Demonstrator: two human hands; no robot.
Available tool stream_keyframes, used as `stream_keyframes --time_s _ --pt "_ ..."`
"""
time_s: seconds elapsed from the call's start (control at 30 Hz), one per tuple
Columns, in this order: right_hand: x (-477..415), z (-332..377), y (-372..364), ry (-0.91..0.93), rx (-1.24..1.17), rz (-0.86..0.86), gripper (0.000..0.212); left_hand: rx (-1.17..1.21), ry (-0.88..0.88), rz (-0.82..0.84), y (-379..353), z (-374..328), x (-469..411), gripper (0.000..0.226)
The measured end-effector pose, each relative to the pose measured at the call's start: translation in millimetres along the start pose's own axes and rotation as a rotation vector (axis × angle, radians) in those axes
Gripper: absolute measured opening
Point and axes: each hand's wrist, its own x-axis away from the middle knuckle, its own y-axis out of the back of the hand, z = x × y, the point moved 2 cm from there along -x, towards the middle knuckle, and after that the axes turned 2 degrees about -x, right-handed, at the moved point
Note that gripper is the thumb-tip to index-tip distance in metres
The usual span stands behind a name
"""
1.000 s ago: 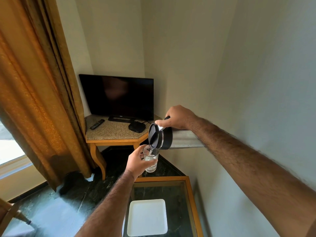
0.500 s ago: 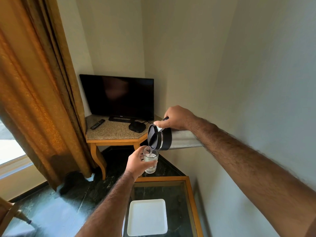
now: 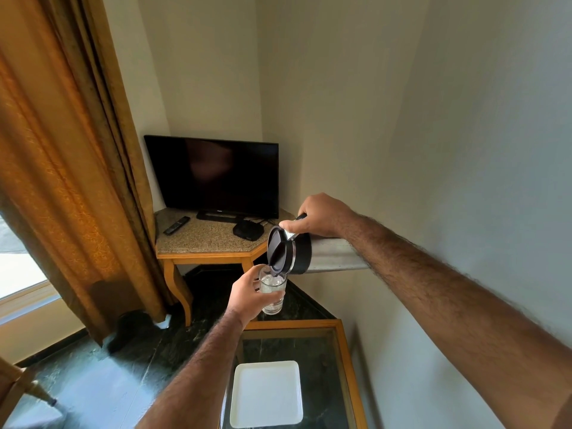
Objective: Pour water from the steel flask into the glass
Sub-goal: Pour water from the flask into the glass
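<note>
Little has shifted since a second ago beyond the water standing a touch higher in the glass (image 3: pixel 272 292); the steel flask (image 3: pixel 322 253) lies almost level as before, its dark lid end dipped to the rim so the stream falls inside rather than onto the glass-topped table (image 3: pixel 340 335) below. Right hand (image 3: pixel 318 216) grips the flask from above, thumb by the lid; left hand (image 3: pixel 247 294) wraps the glass from its left, holding it in the air beyond the table's far edge, just under the spout.

flask (image 3: pixel 325 253) 1; glass (image 3: pixel 274 292) 1; tray (image 3: pixel 266 394) 1; television (image 3: pixel 213 176) 1; tables (image 3: pixel 204 239) 2
</note>
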Motion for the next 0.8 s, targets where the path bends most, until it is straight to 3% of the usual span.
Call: stream_keyframes --time_s 0.8 --pt "0.8 -4.4 -3.5 -0.011 -0.025 0.008 0.066 -0.021 0.001 0.002 -1.5 2.3 0.0 0.072"
